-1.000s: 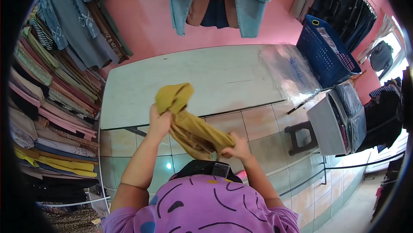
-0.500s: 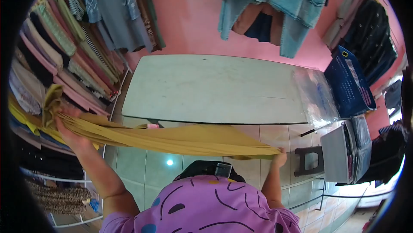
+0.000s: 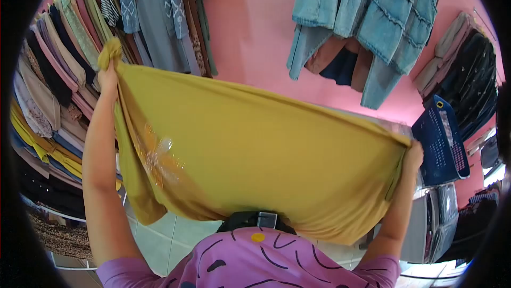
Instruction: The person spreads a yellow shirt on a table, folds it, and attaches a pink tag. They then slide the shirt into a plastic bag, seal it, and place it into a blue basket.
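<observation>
A mustard-yellow cloth garment (image 3: 266, 144) is stretched wide in front of me, hiding most of the white table behind it. A shiny orange and silver pattern shows at its lower left. My left hand (image 3: 108, 78) is closed round its bunched upper left end, raised beside the clothes rack. At the right end my right hand (image 3: 413, 157) grips the upper corner, its fingers closed on the fabric. The lower edge hangs loosely near my waist.
Many garments hang on a rack (image 3: 58, 70) at the left. Denim clothes (image 3: 367, 17) hang on the pink wall. At the right are a blue basket (image 3: 441, 139), dark hanging clothes (image 3: 463, 80) and a grey-white box (image 3: 415, 229). Floor tiles show below.
Both hands have moved up, the right one also outward. The garment, a narrow folded strip before, is now spread open and covers the table. The view has tilted slightly upward.
</observation>
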Demonstrator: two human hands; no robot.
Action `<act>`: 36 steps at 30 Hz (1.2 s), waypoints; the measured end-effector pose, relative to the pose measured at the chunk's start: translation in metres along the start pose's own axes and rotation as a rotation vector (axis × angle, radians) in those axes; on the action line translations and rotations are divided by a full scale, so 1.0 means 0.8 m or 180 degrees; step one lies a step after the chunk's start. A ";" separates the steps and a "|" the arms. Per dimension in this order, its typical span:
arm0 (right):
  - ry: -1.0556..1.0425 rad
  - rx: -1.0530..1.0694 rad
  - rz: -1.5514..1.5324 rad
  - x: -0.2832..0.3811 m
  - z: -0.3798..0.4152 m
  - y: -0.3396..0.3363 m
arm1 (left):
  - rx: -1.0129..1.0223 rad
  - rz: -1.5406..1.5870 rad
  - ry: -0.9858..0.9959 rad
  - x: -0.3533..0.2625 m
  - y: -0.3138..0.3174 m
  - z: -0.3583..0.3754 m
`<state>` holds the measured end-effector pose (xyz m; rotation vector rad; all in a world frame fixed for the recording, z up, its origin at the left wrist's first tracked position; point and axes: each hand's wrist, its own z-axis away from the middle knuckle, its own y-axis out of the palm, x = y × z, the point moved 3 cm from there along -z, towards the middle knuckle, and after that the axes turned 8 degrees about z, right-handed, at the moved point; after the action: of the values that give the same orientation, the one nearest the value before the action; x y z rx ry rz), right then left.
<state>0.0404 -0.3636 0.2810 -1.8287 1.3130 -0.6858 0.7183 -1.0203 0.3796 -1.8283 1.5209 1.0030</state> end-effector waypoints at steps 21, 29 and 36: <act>0.0499 -0.0971 -0.0712 -0.195 -0.031 -0.006 | 0.1963 -0.4514 0.0728 0.176 -0.105 0.058; 0.1462 0.0551 -0.0834 -0.169 0.145 0.091 | 0.2706 -0.1160 -0.0169 0.242 -0.094 0.308; 0.1576 0.1101 -0.0095 -0.134 0.197 0.134 | 0.2566 -0.0043 -0.2019 0.269 -0.127 0.340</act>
<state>0.0718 -0.2381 0.1053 -1.4481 1.3641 -1.3543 0.7814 -0.9033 0.0433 -0.8468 1.2337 0.7006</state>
